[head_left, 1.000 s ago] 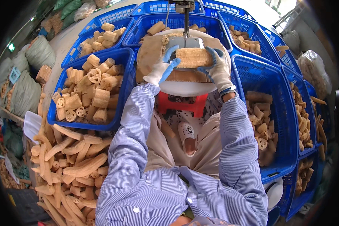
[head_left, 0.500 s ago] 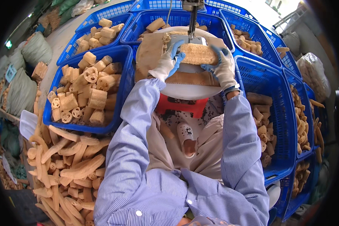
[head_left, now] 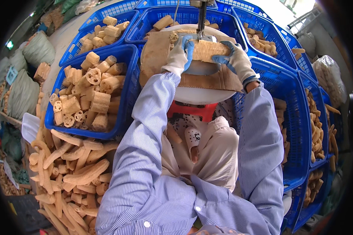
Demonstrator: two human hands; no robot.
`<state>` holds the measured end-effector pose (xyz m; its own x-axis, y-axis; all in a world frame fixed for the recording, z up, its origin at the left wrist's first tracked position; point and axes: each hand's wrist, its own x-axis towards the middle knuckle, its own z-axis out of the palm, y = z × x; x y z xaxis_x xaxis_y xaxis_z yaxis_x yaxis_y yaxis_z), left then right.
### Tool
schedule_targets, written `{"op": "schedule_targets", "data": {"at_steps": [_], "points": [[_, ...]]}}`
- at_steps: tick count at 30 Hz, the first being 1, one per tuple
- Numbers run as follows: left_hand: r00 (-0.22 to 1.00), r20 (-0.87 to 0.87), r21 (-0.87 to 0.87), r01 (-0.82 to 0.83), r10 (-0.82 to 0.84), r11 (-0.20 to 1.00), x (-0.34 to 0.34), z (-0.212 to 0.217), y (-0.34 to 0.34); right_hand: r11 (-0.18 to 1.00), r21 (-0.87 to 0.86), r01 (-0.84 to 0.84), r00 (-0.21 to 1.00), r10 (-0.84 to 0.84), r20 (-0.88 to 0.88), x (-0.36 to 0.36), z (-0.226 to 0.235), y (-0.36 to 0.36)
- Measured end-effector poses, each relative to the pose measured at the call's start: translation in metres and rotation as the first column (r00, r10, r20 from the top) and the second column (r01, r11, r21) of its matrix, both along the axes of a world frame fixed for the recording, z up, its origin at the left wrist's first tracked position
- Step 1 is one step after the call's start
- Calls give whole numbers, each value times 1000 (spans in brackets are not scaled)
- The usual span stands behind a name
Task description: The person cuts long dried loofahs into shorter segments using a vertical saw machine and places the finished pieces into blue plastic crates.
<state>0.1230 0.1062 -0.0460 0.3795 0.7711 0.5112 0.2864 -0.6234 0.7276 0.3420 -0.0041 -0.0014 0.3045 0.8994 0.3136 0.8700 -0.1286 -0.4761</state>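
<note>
A cylindrical piece of loofah (head_left: 211,51) lies crosswise over the small metal plate (head_left: 211,38) of a machine, just below its dark upright bar (head_left: 201,21). My left hand (head_left: 180,55), in a white glove with blue-coated fingers, grips the left end of the piece. At the other end my right hand (head_left: 236,58), gloved the same way, closes its fingers and thumb round it. Brown cardboard (head_left: 155,56) surrounds the plate on a round white top (head_left: 192,96). Whether the bar touches the loofah cannot be made out.
Blue baskets ring the machine; a left one (head_left: 123,94) holds cut loofah pieces, and a right one (head_left: 298,129) holds more. Long uncut loofahs (head_left: 86,174) pile up at lower left. A red stool (head_left: 192,111) stands beneath the top, near my legs.
The loofah has shifted slightly up and to the right, closer under the bar, with both hands still on it. My left hand has turned more upright.
</note>
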Motion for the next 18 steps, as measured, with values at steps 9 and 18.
{"op": "schedule_targets", "data": {"at_steps": [9,18], "points": [[985,15,-309,-159,172,937,12,-5,37,977,-190,-99,983,66,-173,-1,27,26],[927,-258,-250,-335,271,908,35,0,56,962,-243,-128,934,35,-356,19,25,38]]}}
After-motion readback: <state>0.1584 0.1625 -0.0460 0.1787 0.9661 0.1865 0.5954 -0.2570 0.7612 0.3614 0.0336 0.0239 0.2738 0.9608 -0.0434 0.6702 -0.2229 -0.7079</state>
